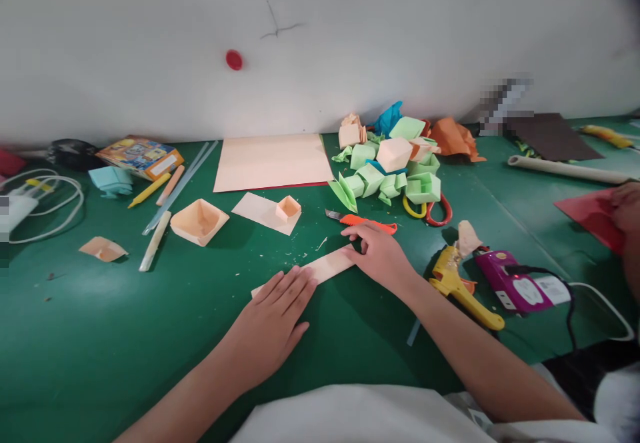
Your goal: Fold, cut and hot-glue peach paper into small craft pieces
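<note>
A folded strip of pale peach paper (330,266) lies slantwise on the green table. My left hand (277,313) rests flat across its near left end, fingers stretched out. At the far right end, my right hand (380,256) has its fingers curled and its thumb on the strip's edge. Just beyond that hand lies an orange utility knife (367,222) with its blade out. Further back, a small peach paper box (289,208) sits on a loose piece of paper (255,211). A larger open peach paper box (199,222) stands to the left.
Several folded paper shapes (395,156) are heaped by the wall, beside scissors (439,211). At right are a yellow glue gun (463,290), a purple power adapter (520,282) with cables, and another person's hand (627,210) on red paper. Peach sheets (273,162) lie at the back.
</note>
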Tool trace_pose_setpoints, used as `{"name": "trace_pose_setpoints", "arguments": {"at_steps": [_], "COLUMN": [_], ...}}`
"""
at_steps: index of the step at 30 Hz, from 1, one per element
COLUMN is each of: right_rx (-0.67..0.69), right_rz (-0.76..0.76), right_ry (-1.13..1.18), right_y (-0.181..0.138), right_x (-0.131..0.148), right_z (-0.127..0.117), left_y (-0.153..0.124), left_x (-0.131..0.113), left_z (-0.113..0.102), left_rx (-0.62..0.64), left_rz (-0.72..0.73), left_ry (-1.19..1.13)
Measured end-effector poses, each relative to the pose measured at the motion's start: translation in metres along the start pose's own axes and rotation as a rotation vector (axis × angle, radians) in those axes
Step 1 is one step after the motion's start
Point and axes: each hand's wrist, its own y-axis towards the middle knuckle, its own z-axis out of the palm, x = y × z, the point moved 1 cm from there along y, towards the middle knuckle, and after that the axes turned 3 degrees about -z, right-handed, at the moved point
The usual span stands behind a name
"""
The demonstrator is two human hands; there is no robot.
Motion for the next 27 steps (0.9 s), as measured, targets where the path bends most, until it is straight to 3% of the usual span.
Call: {"name": "trace_pose_setpoints", "arguments": {"at_steps": [22,27], "right_rx": [-0.02,-0.065], "right_rz": [-0.043,-0.117], "right_ry": [-0.068,-0.103], "right_y": [-0.0004,-0.0062], "right_x": [0.0006,0.0072], "right_z": [0.0012,-0.0015], "left_y": [-0.0056,-0.0053], "left_x": [-0.0078,-0.0094], "left_z": [-0.0048,-0.0052], "left_rx": [0.013,0.034], "left_rz": [-0.026,-0.046], "left_ry": [-0.058,-0.059]}}
